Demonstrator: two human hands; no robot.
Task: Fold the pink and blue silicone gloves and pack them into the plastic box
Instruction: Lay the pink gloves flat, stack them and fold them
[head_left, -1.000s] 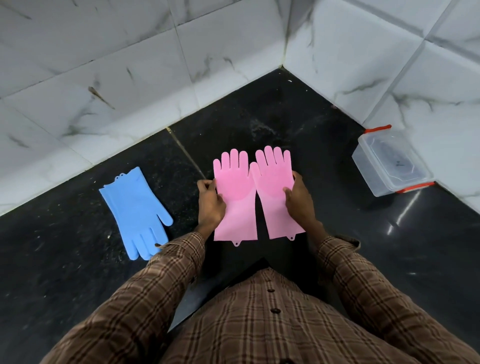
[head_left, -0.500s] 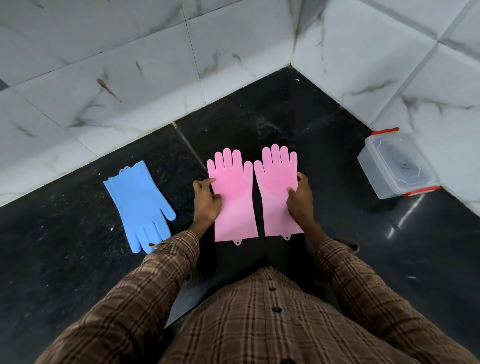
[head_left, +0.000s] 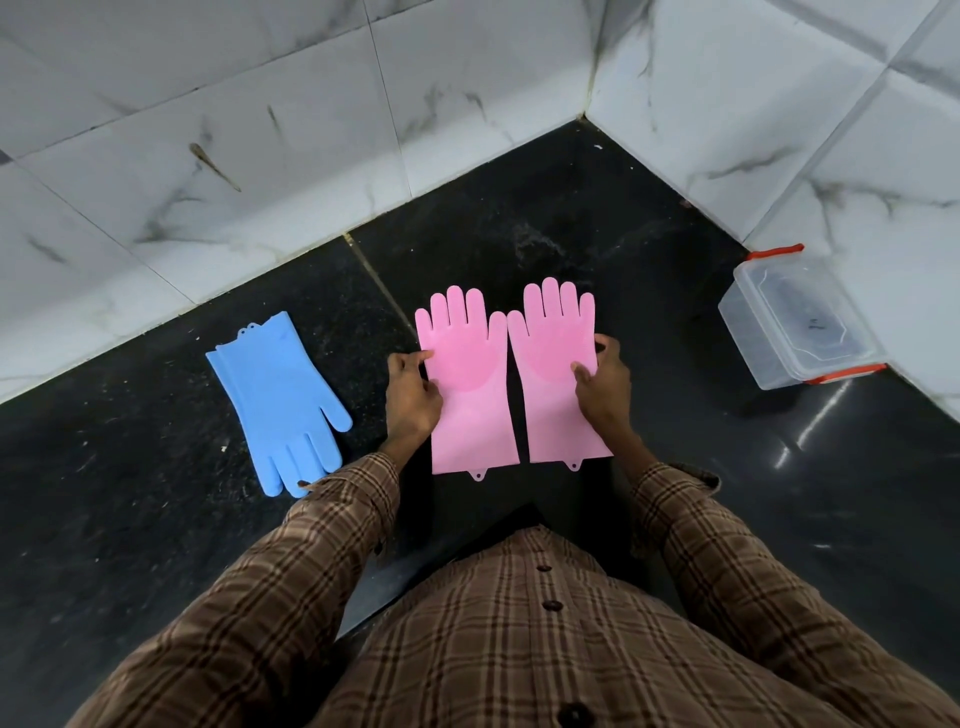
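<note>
Here, 2 pink gloves (head_left: 511, 379) lie flat, side by side, fingers pointing away from us.
Our left hand (head_left: 413, 402) pinches the left glove's outer edge, our right hand (head_left: 602, 387) the right glove's; blue glove (head_left: 278, 400) left, closed plastic box (head_left: 800, 325) far right.

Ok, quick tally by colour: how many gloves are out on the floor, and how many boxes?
Pink gloves: 2, left one and right one, flat side by side
Blue gloves: 1, off to the left
Clear plastic box: 1, lid on
Total: 4
</note>
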